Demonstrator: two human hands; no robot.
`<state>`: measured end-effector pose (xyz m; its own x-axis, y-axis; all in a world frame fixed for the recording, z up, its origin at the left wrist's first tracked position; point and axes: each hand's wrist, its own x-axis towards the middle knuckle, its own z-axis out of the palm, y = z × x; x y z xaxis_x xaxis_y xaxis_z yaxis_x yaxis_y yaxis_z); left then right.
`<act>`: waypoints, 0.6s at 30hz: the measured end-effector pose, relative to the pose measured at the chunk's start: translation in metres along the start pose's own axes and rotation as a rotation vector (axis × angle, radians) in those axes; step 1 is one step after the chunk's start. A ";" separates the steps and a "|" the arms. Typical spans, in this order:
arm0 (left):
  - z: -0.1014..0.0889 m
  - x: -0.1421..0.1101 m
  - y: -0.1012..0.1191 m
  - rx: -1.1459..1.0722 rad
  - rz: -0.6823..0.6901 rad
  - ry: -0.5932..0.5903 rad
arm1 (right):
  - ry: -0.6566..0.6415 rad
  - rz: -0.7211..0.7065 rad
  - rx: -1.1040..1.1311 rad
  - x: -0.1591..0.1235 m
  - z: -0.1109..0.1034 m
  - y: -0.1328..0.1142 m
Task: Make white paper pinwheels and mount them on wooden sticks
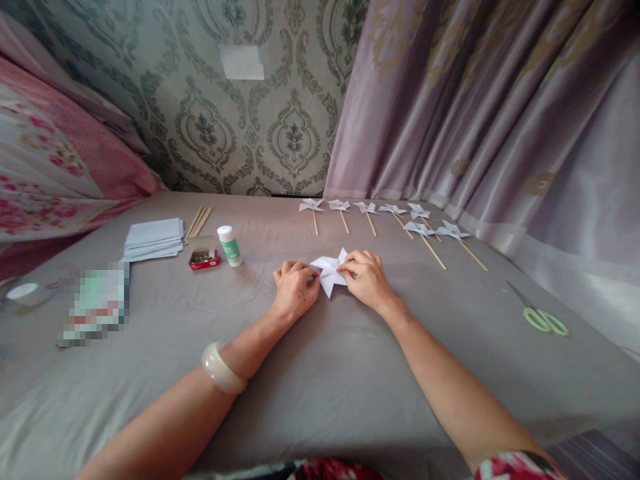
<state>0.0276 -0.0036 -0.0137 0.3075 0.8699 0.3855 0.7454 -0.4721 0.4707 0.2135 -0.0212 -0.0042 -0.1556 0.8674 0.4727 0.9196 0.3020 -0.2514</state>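
Note:
A white folded paper pinwheel [330,272] without a stick is between my two hands, low over the grey bed sheet. My left hand [296,288] pinches the tip of its left blade, fingers closed. On the other side my right hand [366,277] has thumb and fingers closed on the pinwheel near its right side. Whether a pin sits at its centre is too small to tell. A pale bangle circles my left wrist.
Several finished pinwheels on sticks [420,230] lie at the back right. Green-handled scissors [545,321] rest far right. At left are a stack of white paper [154,240], wooden sticks [199,223], a small red box [204,260], a glue stick [229,247] and a blurred packet [97,303].

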 end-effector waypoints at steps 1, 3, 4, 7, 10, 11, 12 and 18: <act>0.000 0.000 0.000 0.006 0.005 0.001 | 0.051 0.057 0.062 0.000 0.001 0.005; 0.000 0.000 -0.001 0.018 0.010 -0.001 | 0.107 0.140 0.165 0.000 0.002 0.013; -0.001 0.001 0.000 0.021 0.008 -0.003 | 0.110 0.176 0.203 -0.001 0.003 0.017; -0.004 0.001 0.002 0.022 -0.015 -0.018 | 0.083 0.318 0.316 -0.001 0.006 0.024; -0.007 0.002 0.004 0.022 -0.049 -0.033 | 0.125 0.449 0.465 0.002 0.006 0.032; -0.008 0.002 0.004 0.020 -0.059 -0.036 | 0.157 0.488 0.506 0.003 0.005 0.036; -0.008 0.002 0.004 0.017 -0.067 -0.039 | 0.187 0.529 0.539 0.005 0.004 0.040; -0.005 0.004 0.001 0.017 -0.052 -0.013 | 0.076 0.590 0.662 0.008 -0.008 0.061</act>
<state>0.0268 -0.0015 -0.0076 0.2754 0.8950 0.3508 0.7707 -0.4236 0.4759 0.2713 0.0010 -0.0096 0.3234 0.9326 0.1604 0.4415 0.0012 -0.8973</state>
